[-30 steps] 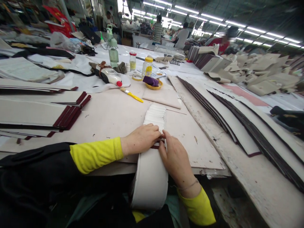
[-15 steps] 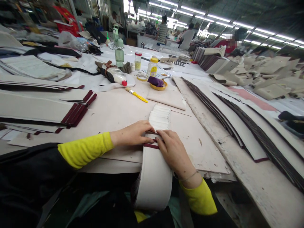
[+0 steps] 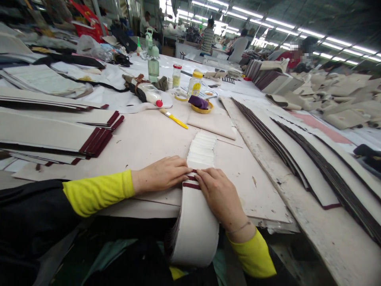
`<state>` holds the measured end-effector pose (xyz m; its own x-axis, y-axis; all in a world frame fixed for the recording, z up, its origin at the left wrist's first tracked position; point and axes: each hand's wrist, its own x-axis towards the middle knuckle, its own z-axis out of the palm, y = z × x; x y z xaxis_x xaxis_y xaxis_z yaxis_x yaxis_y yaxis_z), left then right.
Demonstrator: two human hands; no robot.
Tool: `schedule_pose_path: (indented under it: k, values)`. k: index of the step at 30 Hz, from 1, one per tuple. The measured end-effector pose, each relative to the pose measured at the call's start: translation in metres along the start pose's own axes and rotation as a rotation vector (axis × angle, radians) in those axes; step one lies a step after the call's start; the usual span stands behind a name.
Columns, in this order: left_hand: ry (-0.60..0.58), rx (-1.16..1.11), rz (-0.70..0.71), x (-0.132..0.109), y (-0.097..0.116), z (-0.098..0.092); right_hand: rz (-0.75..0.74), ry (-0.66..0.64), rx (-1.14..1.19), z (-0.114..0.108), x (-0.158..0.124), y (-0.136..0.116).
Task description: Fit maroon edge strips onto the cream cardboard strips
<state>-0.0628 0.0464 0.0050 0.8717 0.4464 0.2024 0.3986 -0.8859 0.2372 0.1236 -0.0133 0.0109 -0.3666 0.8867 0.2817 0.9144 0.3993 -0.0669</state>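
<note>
A stack of long off-white strips (image 3: 195,222) with maroon end bands hangs over the table's front edge in a curve. Its far ends lie stepped one behind another as a pale, rough-edged fan (image 3: 202,149). My left hand (image 3: 163,173) comes in from the left, its fingers held together and their tips closed on the topmost maroon edge. Against the same edge, from the right side, press the bent fingers and thumb of my right hand (image 3: 218,192). The fingertips of both hands nearly meet. The undersides of the strips are hidden.
More maroon-ended strips (image 3: 98,139) are piled at left, with fanned rows of strips (image 3: 297,167) at right. Beyond my hands lie a yellow-handled brush (image 3: 175,119), a yellow dish (image 3: 202,109) holding purple cloth, a yellow-lidded jar (image 3: 195,84) and a green bottle (image 3: 153,63). People work farther back.
My left fingers have straightened and drawn a little nearer to me along the strips. A maroon band now shows at the fingertips where a pale edge was. My right hand has shifted slightly.
</note>
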Motion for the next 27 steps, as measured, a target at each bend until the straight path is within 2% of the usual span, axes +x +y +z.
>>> schedule_pose_path:
  k: [4, 7, 10, 14, 16, 21, 25, 27]
  values:
    - [0.067, -0.19, -0.096, -0.016, 0.001, 0.004, 0.012, 0.03, 0.019, 0.001, -0.002, 0.0]
    - [0.065, -0.322, -0.188, -0.015, -0.004, 0.0, 0.017, 0.033, 0.047, 0.001, -0.002, 0.0]
    - [0.062, -0.424, -0.391, -0.001, -0.014, -0.005, 0.016, 0.038, 0.067, 0.001, -0.002, -0.001]
    - [-0.003, -0.664, -0.748, 0.023, -0.028, -0.004, 0.022, 0.047, 0.072, 0.001, -0.003, -0.001]
    - [-0.043, -0.744, -0.846, 0.033, -0.032, 0.0, 0.026, 0.052, 0.072, 0.002, -0.003, -0.002]
    - [0.016, -0.69, -0.724, 0.045, -0.034, 0.002, 0.057, 0.058, 0.078, 0.003, -0.003, -0.002]
    - [0.093, -0.619, -0.585, 0.049, -0.026, -0.008, 0.069, 0.073, 0.098, 0.003, -0.004, -0.002]
    - [0.092, -0.662, -0.543, 0.051, -0.022, -0.013, 0.075, 0.09, 0.105, 0.004, -0.004, -0.002]
